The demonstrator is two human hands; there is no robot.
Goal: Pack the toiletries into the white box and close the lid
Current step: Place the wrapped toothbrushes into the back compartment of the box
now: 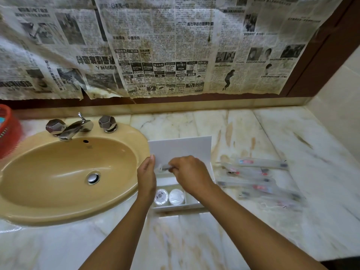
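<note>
A white box (194,204) sits on the marble counter just right of the sink, its lid (180,147) standing upright at the back. Two round white soaps (169,196) lie in its front compartment. My left hand (147,179) rests against the box's left side, fingers together. My right hand (190,173) is over the box, pinching a clear-wrapped toothbrush packet (164,168) above the rear compartment. Several more wrapped toothbrush packets (259,179) lie on the counter to the right of the box.
A tan oval sink (64,172) with a chrome tap (76,127) fills the left. A red plastic basket (8,131) stands at the far left edge. Newspaper (165,45) covers the wall behind. A side wall bounds the counter at the right.
</note>
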